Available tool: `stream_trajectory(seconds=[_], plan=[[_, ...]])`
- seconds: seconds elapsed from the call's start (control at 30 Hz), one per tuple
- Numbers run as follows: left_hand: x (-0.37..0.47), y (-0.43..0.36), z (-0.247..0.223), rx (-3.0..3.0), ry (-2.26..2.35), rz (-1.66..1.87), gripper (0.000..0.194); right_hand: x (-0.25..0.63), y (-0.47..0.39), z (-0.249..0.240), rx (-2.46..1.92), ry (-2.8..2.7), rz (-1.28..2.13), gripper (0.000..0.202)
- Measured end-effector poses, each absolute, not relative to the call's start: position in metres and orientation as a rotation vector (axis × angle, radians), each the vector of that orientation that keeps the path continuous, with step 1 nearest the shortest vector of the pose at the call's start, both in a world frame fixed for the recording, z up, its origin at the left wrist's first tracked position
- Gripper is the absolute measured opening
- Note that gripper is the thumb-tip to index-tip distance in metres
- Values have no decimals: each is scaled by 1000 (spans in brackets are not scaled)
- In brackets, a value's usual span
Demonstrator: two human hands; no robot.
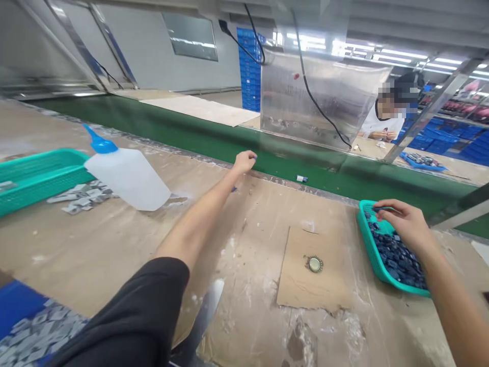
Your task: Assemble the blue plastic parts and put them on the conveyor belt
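Workbench [244, 265] beside green belt [206, 137]. Left hand [245, 162]: over bench's far edge; fingers curled, closure and contents unclear. Right hand [405, 224]: dark piece [379, 209] pinched, basket's [367, 248] far left corner. Step: presumably picking; next calls for steady pinch.

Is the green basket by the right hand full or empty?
Partly full: dark pieces cover much of the green basket, but bare green shows inside near its far end.
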State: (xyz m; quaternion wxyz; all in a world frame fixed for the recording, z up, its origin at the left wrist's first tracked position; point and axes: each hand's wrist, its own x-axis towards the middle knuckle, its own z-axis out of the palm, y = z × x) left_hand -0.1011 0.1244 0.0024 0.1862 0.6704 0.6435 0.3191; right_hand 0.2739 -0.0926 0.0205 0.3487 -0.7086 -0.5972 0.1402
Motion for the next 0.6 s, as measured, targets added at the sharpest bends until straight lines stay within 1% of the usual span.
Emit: stream_trajectory(seconds=[0.07, 0.13, 0.23, 0.33, 0.43, 0.6], plan=[[-79, 108, 7, 1904, 1628, 967, 30, 246, -104, 24, -1540, -1626, 557, 14], [-55, 83, 10, 1865, 1345, 1034, 35, 216, -113, 24, -1340, -1836, 616, 9], [-27, 42, 15, 1707, 908, 1033, 30, 181, -126, 20, -1290, -2115, 720, 11], [-9, 9, 18, 1479, 627, 865, 26, 163, -136, 16, -1341, -2285, 718, 14], [-1, -6, 17, 1279, 536, 745, 30, 155, -143, 10, -1374, -2395, 603, 18], [1, -11, 9, 1200, 572, 714, 36, 149, -147, 1, -1423, -2508, 439, 23]])
